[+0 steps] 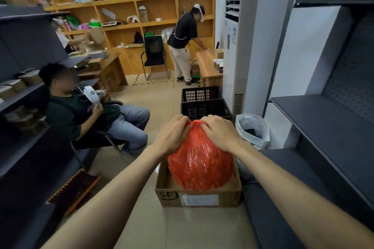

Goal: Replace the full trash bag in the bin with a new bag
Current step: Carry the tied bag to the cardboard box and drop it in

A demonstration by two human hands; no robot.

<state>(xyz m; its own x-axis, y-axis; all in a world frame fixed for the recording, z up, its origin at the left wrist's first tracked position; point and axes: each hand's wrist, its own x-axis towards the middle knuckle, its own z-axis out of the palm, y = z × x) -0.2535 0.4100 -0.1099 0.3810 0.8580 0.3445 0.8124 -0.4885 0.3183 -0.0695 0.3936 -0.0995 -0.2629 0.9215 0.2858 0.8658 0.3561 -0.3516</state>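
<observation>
While both forearms reach forward from the bottom of the view, the left hand [172, 135] and the right hand [219, 132] meet at the top of a bulging red trash bag [199, 164], fingers curled tight around its gathered neck from either side. The bag's lower part sits inside an open cardboard box [199, 198] that rests on the tiled floor [162, 224] directly in front of the person; the box carries a white label and a green logo on its near wall. Dark grey metal shelving [323, 123] runs along the right, its lowest deck just beside the box, and a matching dark rack [22, 107] with small cartons stands on the left. Just beyond the right hand, a small bin lined with a white bag [253, 129] stands on the floor against the shelving. Behind the red bag sit two black slatted crates [204, 103], one behind the other. Next to them rises a tall white floor-standing air conditioner [242, 46]. To the left, a seated person [89, 111] in a dark top and jeans holds a white object. Farther back, a standing person [183, 46] in a black shirt leans over a wooden desk [208, 68], near a black chair [154, 54], with wooden wall shelves [121, 0] across the far wall.
</observation>
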